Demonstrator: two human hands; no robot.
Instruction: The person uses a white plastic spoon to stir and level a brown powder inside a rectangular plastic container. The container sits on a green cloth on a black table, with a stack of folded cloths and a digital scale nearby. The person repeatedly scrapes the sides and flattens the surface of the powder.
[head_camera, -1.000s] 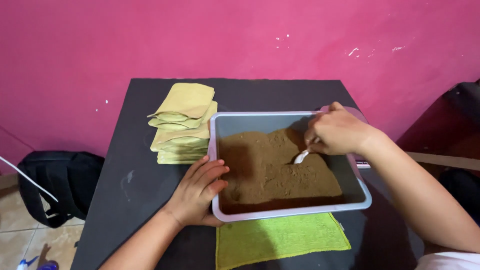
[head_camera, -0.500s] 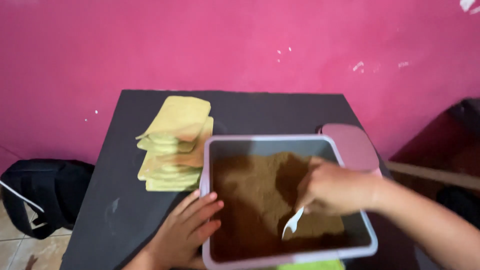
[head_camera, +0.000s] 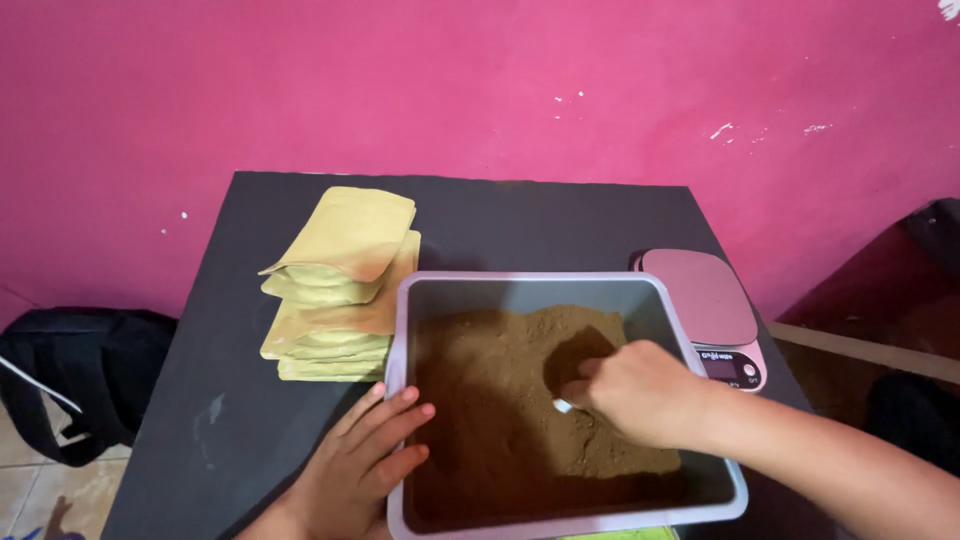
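A pale rectangular tub (head_camera: 520, 285) full of brown powder (head_camera: 500, 400) stands on a black table (head_camera: 230, 400). My left hand (head_camera: 365, 460) rests flat against the tub's left wall near its front corner, fingers spread. My right hand (head_camera: 640, 390) is inside the tub, closed around a small white spoon (head_camera: 563, 405) whose tip is dug into the powder beside a scooped hollow. A stack of yellow-green pouches (head_camera: 340, 290) lies just left of the tub.
A pink kitchen scale (head_camera: 705, 300) sits at the tub's right rear. A pink wall rises behind the table. A black bag (head_camera: 80, 370) lies on the floor to the left. A green edge shows below the tub.
The view has dropped closer to the tub. My right hand moved the spoon from the tub's back right to the front, then to the middle of the powder. The left hand stayed on the tub wall.
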